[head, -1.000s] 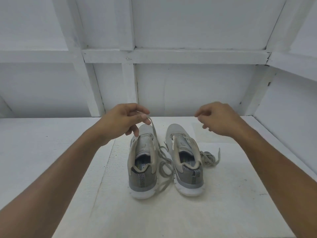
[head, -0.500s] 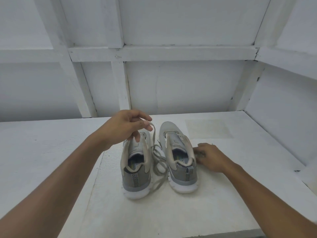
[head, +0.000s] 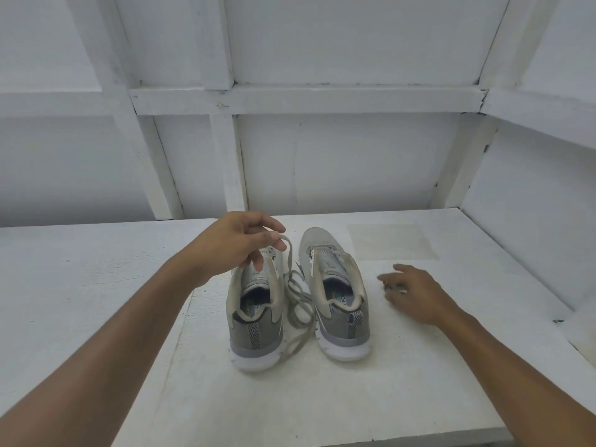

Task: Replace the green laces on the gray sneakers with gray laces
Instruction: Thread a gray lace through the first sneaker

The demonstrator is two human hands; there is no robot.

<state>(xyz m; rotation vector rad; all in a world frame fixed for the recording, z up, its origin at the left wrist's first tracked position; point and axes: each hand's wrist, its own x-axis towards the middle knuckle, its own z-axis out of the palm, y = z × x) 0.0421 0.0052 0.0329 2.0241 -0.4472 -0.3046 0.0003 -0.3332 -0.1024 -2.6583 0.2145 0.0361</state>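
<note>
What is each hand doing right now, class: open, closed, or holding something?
Left hand: pinches a lace.
Right hand: rests on the table; cannot tell.

Left arm stretched forward, left hand (head: 240, 245) raised, thumb and forefinger pinching a lace (head: 290, 253). Right hand (head: 411, 293) low at right, palm down, fingers loosely bent; grip unclear.

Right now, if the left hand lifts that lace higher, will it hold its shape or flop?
Likely floppy: the lace droops from the left hand pinching it and lies in loose loops beside the left sneaker. Probably very light, since a fingertip pinch carries it.
</note>
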